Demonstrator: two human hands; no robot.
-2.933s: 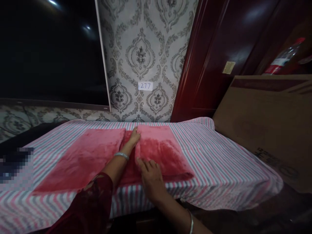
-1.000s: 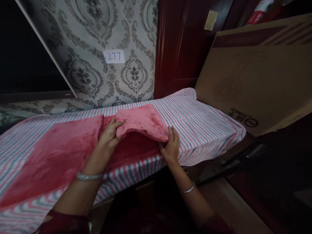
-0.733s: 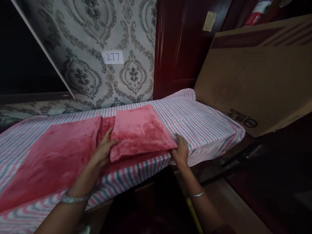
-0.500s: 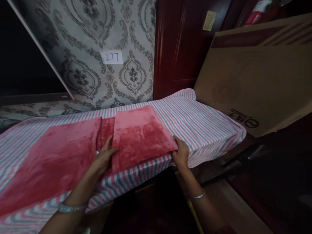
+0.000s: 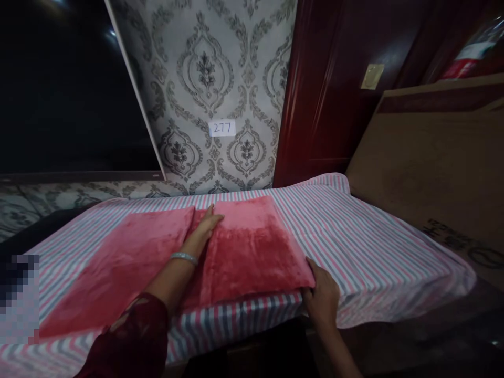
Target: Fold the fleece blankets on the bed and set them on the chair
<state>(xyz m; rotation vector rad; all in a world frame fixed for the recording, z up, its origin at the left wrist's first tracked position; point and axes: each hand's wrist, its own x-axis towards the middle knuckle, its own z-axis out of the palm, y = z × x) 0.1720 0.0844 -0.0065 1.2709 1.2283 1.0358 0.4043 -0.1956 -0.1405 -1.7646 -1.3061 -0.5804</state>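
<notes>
A folded red plush cloth lies flat on a bed-like surface covered with a striped sheet. Its left panel and its right panel are parted by a narrow, lower strip. My left hand reaches across to the inner edge of the right panel near the back, thumb and fingers spread, touching the fold. At the front right corner of the same panel, my right hand has its fingers closed on the edge, with part of them hidden beneath the cloth.
The striped sheet hangs over the front edge. Behind it are a patterned wall with a paper marked 277, a dark screen and a dark red door panel. A large cardboard box leans at the right.
My left hand has slid toward the back along the panel's inner edge. My right hand stays at the front corner. The view has shifted left and up.
</notes>
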